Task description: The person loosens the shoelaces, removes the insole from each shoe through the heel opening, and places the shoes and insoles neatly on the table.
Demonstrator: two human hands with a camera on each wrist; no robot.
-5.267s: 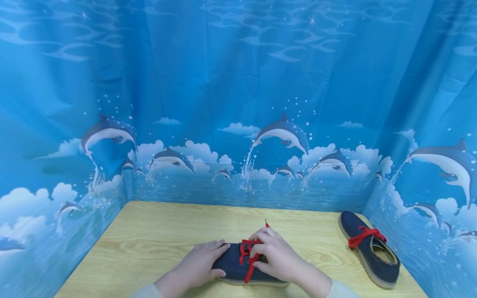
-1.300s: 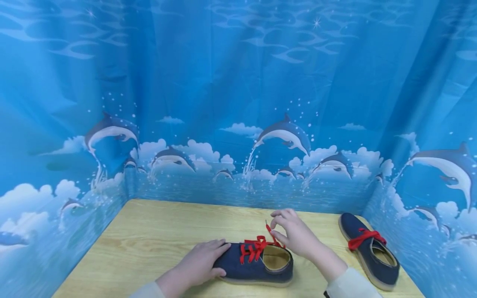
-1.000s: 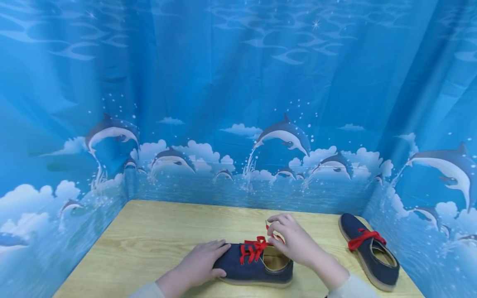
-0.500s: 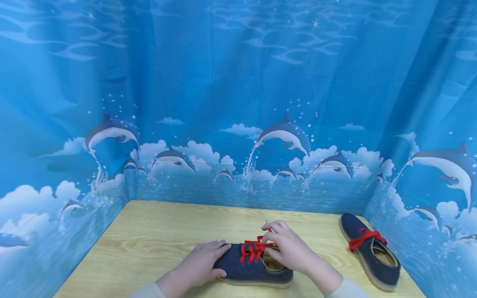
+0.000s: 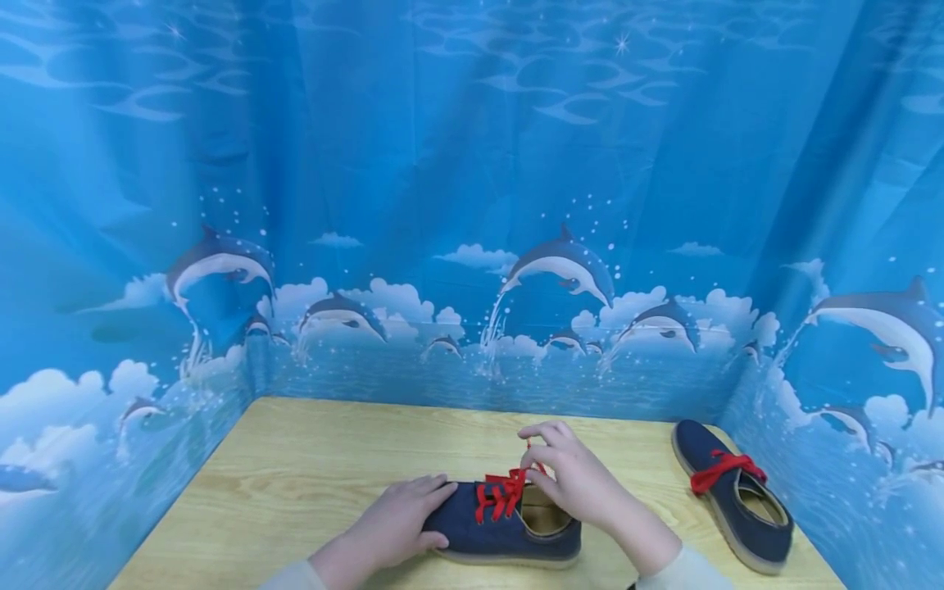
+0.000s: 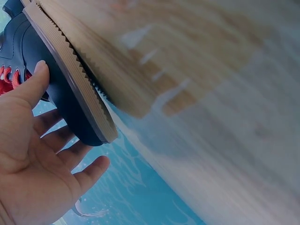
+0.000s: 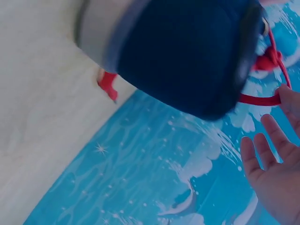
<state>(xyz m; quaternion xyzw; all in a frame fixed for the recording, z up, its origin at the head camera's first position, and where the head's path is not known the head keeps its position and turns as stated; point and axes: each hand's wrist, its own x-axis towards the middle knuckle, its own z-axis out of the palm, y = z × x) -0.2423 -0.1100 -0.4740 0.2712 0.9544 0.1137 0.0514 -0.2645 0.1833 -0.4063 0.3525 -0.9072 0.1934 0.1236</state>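
A navy canvas shoe (image 5: 472,524) with a pale sole sits on the table, toe to the left. My left hand (image 5: 391,524) holds its toe; in the left wrist view the thumb (image 6: 40,77) lies on one side of the toe and the fingers on the other. Over the shoe's opening, my right hand (image 5: 571,479) pinches the red shoelace (image 5: 509,496) between thumb and index finger, other fingers spread. The right wrist view shows the heel (image 7: 183,56) and the pinched lace (image 7: 258,100), with a loose lace end (image 7: 108,84) beyond the sole.
Another navy shoe (image 5: 767,537), its red lace tied in a bow (image 5: 726,471), stands near the right edge of the wooden table (image 5: 317,442). A blue curtain (image 5: 413,205) printed with dolphins closes off the back and both sides.
The lace end that hung over the shoe's near side has gone from there. My right hand moved to the far-side lace, then back left and pinches it. My left hand has stayed put.
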